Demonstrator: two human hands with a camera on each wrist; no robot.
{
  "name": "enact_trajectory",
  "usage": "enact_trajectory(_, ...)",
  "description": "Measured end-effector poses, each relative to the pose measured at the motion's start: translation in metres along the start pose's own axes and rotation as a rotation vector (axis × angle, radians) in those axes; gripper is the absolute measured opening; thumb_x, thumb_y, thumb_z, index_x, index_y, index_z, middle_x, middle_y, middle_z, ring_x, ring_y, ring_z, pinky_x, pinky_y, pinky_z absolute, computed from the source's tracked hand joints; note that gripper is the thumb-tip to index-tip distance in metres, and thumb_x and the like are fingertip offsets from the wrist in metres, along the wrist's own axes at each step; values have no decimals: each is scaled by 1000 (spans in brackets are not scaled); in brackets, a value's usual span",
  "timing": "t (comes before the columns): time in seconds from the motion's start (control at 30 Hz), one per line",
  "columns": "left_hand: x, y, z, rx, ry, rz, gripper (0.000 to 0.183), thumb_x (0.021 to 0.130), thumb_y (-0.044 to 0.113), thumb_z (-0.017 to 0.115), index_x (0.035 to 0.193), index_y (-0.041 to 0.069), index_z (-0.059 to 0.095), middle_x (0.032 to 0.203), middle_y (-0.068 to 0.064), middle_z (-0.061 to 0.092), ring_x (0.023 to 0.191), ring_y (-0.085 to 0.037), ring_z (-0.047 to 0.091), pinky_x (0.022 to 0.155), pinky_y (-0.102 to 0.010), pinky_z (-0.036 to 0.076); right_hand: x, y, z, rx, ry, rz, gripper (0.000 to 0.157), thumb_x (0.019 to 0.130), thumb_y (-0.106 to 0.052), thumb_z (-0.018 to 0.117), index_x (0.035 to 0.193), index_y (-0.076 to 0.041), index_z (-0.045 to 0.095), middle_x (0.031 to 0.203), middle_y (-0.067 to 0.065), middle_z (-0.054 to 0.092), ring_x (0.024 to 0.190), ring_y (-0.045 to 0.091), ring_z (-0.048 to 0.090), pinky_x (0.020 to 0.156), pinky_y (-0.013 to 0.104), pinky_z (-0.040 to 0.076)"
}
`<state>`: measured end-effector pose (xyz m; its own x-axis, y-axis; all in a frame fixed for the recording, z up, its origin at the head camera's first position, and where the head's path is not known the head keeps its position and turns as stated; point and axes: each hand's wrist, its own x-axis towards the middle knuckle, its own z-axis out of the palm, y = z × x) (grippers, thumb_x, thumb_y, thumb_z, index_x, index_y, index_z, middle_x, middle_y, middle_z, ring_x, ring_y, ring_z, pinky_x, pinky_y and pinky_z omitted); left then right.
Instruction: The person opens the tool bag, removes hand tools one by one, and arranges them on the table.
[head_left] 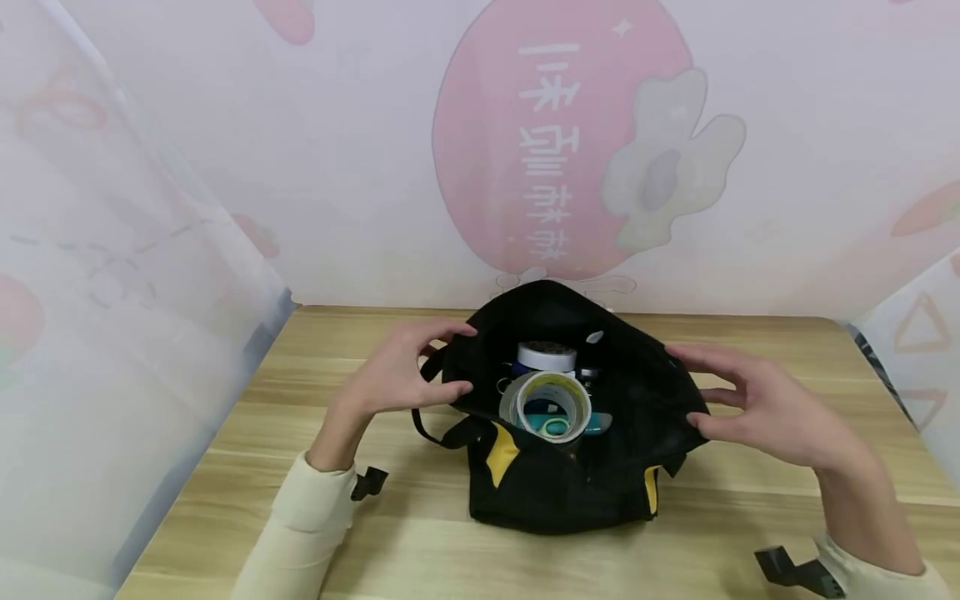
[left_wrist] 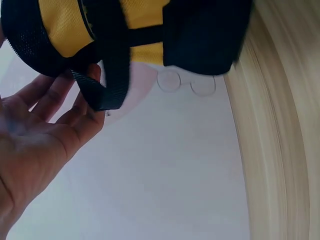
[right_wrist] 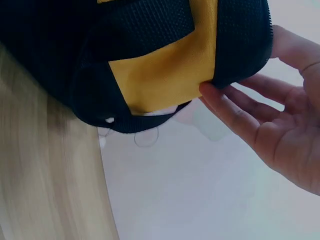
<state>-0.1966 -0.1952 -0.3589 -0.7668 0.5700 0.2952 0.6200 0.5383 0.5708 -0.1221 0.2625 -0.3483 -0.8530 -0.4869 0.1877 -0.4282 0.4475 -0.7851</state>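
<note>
A black tool bag (head_left: 525,492) with yellow panels sits on the wooden table, its zippered mouth spread wide. At its left end, my left hand (head_left: 408,367) grips the rim between thumb and fingers; in the left wrist view the fingers reach behind a hanging black strap (left_wrist: 107,95). My right hand (head_left: 772,408) holds the opposite end of the mouth, thumb toward the front and fingers toward the back. In the right wrist view, fingertips (right_wrist: 210,92) press the yellow side panel (right_wrist: 165,80). Inside lie tape rolls (head_left: 581,417), a white round container (head_left: 547,357) and a teal-handled item (head_left: 598,423).
The wooden table (head_left: 360,542) ends at a pale printed backdrop (head_left: 360,167) just behind the bag. Similar sheets hang along the left and right sides. A black strap end (head_left: 798,575) dangles from the right sleeve, another (head_left: 369,483) from the left.
</note>
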Motion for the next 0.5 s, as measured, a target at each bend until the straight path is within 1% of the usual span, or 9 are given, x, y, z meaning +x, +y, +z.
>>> enact_trajectory(0.03,1,1,1,5,-4,16,62,84,31,86,141,15,68,138,0,73,118,-21,70,88,-40,63,1,-2,2,2,4,-3,75,90,3,82,159,-7,51,161,0,52,139,-15,47,98,13,57)
enact_trajectory(0.13,4,3,5,20,-6,55,62,87,33,83,144,15,66,141,-1,72,120,-22,70,89,-41,63,4,-7,7,-4,34,-9,73,91,1,82,157,-5,52,159,14,54,136,-14,50,99,14,57)
enact_trajectory(0.17,4,3,6,21,-4,66,63,87,33,82,144,14,66,142,-1,71,120,-22,70,89,-42,62,4,-8,9,-10,45,-5,72,91,0,82,156,-4,53,158,16,55,135,-14,51,99,13,57)
enact_trajectory(0.33,6,5,10,25,6,96,63,88,35,80,146,14,65,143,-2,71,121,-23,69,89,-42,61,7,-14,16,-41,91,14,68,92,-5,84,154,-2,56,156,18,56,131,-16,51,98,10,55)
enact_trajectory(0.5,4,4,12,22,4,97,64,90,35,78,148,14,63,144,-3,70,123,-24,68,93,-43,60,10,-18,19,-59,118,-1,67,92,-6,84,153,-6,57,154,16,58,129,-14,54,97,12,57)
